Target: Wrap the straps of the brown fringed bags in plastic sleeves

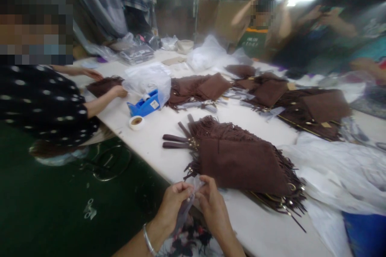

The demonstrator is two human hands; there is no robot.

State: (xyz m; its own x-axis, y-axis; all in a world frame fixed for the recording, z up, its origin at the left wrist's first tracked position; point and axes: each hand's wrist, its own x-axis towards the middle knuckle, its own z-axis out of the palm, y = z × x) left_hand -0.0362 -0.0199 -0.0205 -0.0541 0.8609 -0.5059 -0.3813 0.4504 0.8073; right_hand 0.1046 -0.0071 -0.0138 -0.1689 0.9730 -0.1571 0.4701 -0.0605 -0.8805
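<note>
My left hand (172, 205) and my right hand (212, 202) meet at the table's near edge, both pinched on a small clear plastic bag (190, 194) with a dark strap-like piece hanging from it. Just beyond my fingers lies a brown fringed suede bag (241, 160) with straps and gold hardware, flat on the white table (150, 140). My left wrist wears a silver bangle.
Several more brown fringed bags (313, 112) lie across the table. A blue tape dispenser (144, 105) and a tape roll (136, 122) sit at the left. Clear plastic bags (340, 168) pile at the right. A person in a dotted top (45, 104) works at left; others stand behind.
</note>
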